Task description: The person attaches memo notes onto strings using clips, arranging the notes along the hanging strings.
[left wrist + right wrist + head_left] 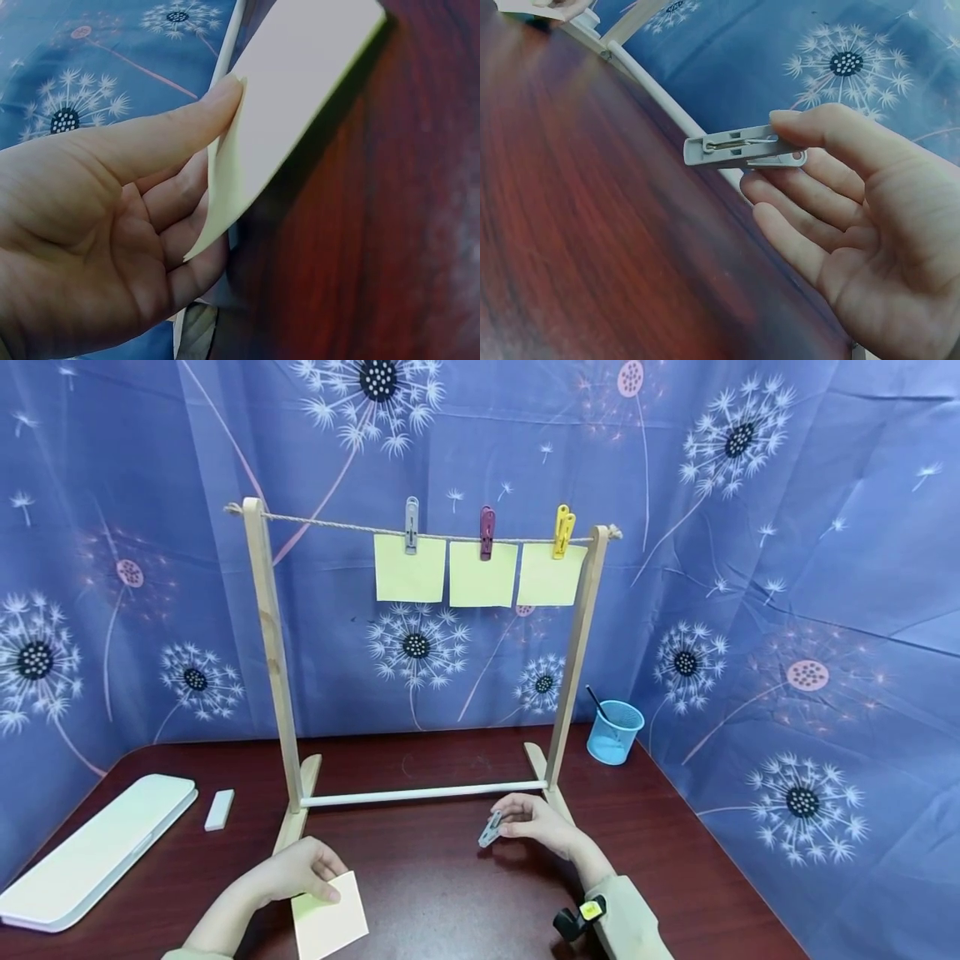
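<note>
My left hand pinches a pale yellow sticky note by its edge, low over the front left of the table. In the left wrist view the thumb lies on top of the note and the paper bends near the grip. My right hand holds a grey clothespin between thumb and fingers, above the table right of centre. The right wrist view has the clothespin gripped at its handle end, with its spring visible. Three yellow notes hang from a rope, under a grey clothespin, a maroon clothespin and a yellow clothespin.
A wooden frame carries the rope between two posts, with a white bar low across it. A white case and a small white block lie at left. A blue mesh cup with a pen stands back right.
</note>
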A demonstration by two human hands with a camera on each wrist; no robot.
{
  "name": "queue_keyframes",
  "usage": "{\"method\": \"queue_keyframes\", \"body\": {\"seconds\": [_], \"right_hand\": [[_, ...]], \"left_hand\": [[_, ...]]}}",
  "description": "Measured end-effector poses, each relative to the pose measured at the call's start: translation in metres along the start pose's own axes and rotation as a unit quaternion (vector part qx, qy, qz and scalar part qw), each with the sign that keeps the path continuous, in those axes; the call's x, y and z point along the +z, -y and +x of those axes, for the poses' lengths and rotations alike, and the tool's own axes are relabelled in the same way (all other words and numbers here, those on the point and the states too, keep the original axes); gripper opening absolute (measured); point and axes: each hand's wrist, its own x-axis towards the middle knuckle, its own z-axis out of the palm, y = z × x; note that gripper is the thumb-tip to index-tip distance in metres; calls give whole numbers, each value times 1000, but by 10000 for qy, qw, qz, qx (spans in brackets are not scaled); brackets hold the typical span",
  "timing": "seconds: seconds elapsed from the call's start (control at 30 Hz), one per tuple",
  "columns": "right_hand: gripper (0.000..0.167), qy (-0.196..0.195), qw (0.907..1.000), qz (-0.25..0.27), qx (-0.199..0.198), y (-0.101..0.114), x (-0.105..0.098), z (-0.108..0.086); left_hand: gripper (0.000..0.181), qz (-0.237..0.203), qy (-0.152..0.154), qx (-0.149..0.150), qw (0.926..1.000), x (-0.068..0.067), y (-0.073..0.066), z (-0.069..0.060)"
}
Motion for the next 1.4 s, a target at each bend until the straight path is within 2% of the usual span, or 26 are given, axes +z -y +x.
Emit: {"method": "queue_keyframes", "body": {"seconds": [0.2,0.5,0.77,0.97,1.13,1.27,1.4], "right_hand": [[44,-90,9997,-228,-55,9,0,5],[44,42,9984,-517,-211,24,4,21],[38,-47,9964,-790,-320,55,9,41],[42,-244,9940,-955,-479,78,13,59],[42,-330,9907,-1210,-531,101,14,71],[41,-414,9866,-1487,-536,118,14,81],[39,-555,9845,-1548,-611,138,15,94]], "left_hand": [[27,81,-109,-136,9998,1,-4,3],[25,21,24,-168,9999,-1,-4,6],[22,109,133,-381,9991,-3,-5,7],[20,77,310,-530,9981,-8,-6,8],[22,-94,490,-358,9981,-14,-7,9],[26,-10,363,-261,9990,-22,-9,10],[29,290,-41,-316,9991,-35,-19,11]]}}
